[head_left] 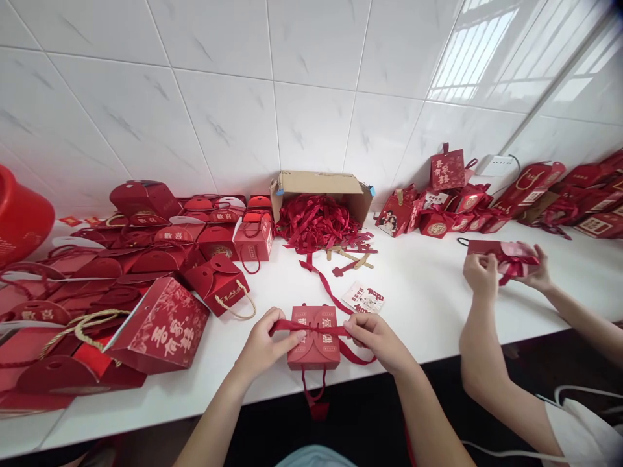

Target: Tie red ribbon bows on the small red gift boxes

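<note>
At the left of the box [314,359], the left hand [267,338] pinches the ribbon [328,330], nearly closed; at its right, the right hand [377,335] pinches likewise. The box sits between them on the table [418,285].

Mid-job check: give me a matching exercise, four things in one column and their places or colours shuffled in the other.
Things
1. Ribbon between the left hand and right hand
2. Cardboard box
3. Photo card
4. Bucket

Places and colours
A. Lying on the table, just beyond the right hand
B. At the left edge of the view
C. Stretched across the top of a red gift box
D. Brown, with a pile of ribbons in it

Pairs: 1-C, 2-D, 3-A, 4-B
</note>
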